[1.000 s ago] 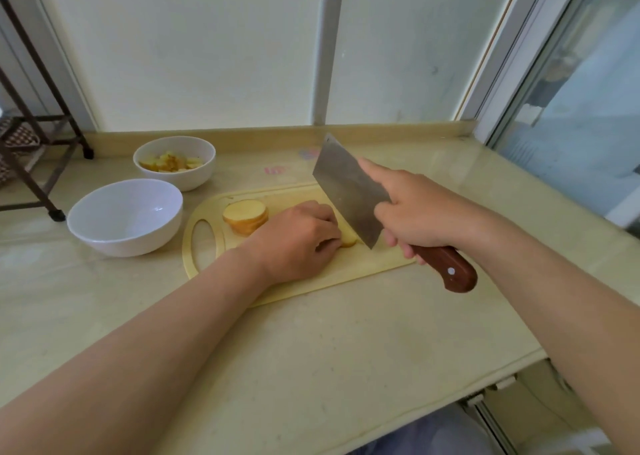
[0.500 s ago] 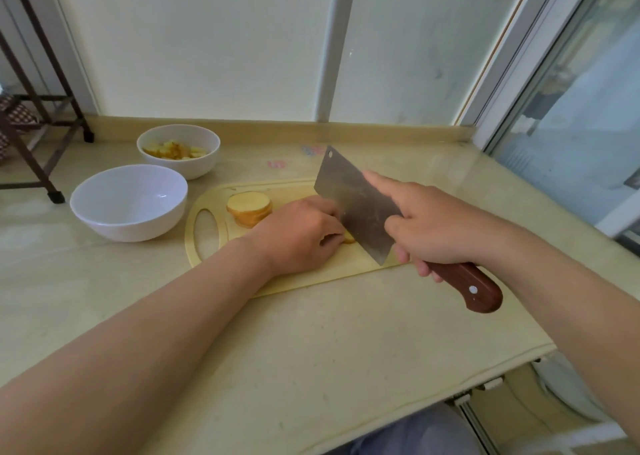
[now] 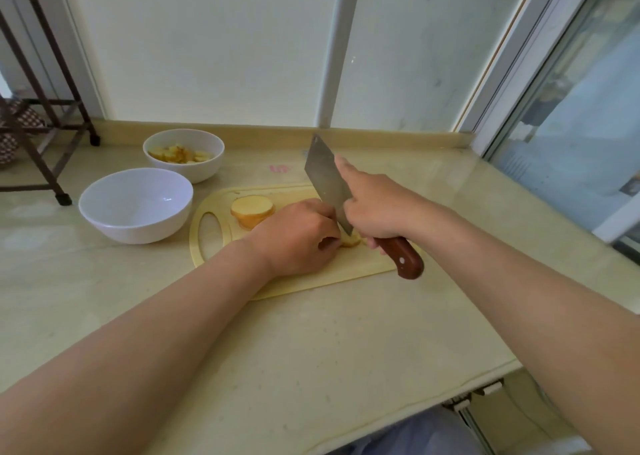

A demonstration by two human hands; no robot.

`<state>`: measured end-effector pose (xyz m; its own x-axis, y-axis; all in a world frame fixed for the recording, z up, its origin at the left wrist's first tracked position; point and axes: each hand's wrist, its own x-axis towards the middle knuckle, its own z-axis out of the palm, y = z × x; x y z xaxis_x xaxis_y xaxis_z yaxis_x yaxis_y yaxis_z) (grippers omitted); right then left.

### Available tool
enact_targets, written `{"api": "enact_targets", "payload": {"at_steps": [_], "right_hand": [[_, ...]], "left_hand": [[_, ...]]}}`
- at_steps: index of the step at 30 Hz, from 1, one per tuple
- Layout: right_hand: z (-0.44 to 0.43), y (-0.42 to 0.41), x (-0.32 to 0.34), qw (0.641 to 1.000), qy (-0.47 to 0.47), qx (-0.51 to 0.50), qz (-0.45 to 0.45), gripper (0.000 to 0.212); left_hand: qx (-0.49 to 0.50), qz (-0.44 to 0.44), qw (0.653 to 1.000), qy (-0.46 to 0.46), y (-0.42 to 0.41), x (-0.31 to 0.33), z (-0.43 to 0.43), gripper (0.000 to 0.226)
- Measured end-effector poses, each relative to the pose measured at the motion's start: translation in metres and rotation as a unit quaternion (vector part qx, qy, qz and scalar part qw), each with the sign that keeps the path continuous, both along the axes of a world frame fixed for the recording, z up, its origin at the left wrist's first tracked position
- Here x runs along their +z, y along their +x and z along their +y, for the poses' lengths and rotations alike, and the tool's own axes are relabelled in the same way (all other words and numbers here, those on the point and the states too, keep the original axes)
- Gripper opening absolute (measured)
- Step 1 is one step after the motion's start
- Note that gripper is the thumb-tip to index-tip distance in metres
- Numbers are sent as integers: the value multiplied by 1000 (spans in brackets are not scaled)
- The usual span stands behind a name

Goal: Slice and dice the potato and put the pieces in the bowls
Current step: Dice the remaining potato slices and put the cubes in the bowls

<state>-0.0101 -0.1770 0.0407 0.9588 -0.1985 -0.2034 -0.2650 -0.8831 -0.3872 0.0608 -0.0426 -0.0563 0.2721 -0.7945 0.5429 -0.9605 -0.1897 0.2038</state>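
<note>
Fingers of the left hand (image 3: 298,236) curled in a grip over a potato piece (image 3: 350,240) on the cutting board (image 3: 311,281), pinning it so the cleaver (image 3: 325,177) could bite beside the knuckles. The right hand (image 3: 374,205) had its grip closed round the wooden handle, forefinger laid along the blade for steering. Pale yellow slices (image 3: 252,210) sat stacked nearby; diced bits lay in the far bowl (image 3: 183,174).

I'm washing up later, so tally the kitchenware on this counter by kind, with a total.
White bowls: 2 (empty bowl, filled bowl)
Cutting board: 1
Cleaver: 1, gripped by the right hand
Total: 4
</note>
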Motion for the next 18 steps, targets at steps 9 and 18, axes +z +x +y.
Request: {"api": "enact_targets", "payload": {"at_steps": [9, 18], "right_hand": [[-8, -41, 3, 999, 31, -10, -12, 82], [-10, -53, 4, 999, 30, -10, -26, 81]], "left_hand": [[5, 2, 1000, -1, 3, -1, -1, 27], [7, 4, 1000, -6, 2, -1, -1, 22]]}}
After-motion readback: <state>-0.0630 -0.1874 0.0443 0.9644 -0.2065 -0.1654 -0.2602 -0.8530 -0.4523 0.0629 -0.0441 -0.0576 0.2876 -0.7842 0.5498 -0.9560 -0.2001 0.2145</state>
